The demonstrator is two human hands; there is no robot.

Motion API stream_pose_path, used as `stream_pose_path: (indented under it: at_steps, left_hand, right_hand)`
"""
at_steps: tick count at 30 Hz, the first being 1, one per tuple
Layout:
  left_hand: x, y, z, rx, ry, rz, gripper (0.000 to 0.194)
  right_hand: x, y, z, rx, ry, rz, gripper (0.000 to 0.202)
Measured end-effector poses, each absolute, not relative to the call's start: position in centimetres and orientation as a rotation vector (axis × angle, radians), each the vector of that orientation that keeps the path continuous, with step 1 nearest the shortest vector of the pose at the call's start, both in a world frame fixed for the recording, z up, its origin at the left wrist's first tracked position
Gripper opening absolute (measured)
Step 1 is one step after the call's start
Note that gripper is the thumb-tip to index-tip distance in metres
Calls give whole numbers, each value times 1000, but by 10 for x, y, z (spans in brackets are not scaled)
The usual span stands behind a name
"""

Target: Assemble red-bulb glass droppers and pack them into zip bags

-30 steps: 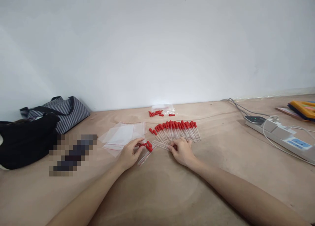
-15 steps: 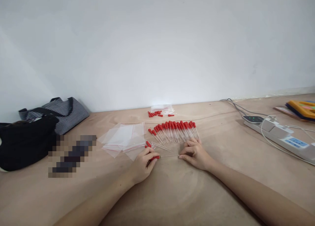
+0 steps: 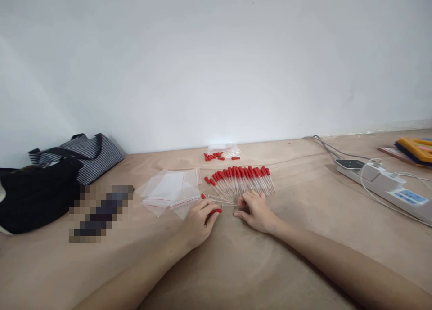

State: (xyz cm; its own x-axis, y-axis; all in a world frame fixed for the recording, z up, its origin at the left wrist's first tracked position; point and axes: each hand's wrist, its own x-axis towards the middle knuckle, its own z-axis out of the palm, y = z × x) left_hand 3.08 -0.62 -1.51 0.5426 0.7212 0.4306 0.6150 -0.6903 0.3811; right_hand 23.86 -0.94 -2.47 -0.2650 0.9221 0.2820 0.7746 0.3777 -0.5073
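My left hand (image 3: 200, 221) is closed around a red rubber dropper bulb (image 3: 216, 210), which pokes out between thumb and fingers. Whether a tube is fitted in that bulb I cannot tell. My right hand (image 3: 253, 212) is open, thumb and forefinger apart, by the ends of thin clear tubes (image 3: 225, 204) lying between the hands. Another red bulb (image 3: 203, 196) shows just behind my left fingers. Beyond my hands lies a fanned row of droppers (image 3: 241, 177), red bulbs pointing away from me.
Clear zip bags (image 3: 172, 188) overlap left of the droppers. Loose red bulbs (image 3: 212, 156) and a small bag (image 3: 222, 148) lie near the wall. A striped bag (image 3: 97, 155) and black cloth item (image 3: 40, 197) are left; a power strip (image 3: 398, 188) with cables is right.
My right hand has moved left and its thumb and forefinger have parted from the tube end they pinched. My left hand, still on a red bulb, has shifted slightly.
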Motion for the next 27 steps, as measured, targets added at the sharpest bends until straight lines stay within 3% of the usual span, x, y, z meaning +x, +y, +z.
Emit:
stream_pose_path:
  at_steps: [4, 10, 27]
  left_hand:
    - [34, -6, -15, 2544, 1120, 867, 15]
    - [32, -9, -18, 2494, 1107, 894, 15]
    - [31, -8, -17, 2322, 1224, 914, 14]
  right_hand:
    - [242, -10, -27, -1510, -2051, 268, 23]
    - [245, -9, -31, -1521, -2093, 256, 10]
    - [238, -15, -27, -1339, -2046, 246, 11]
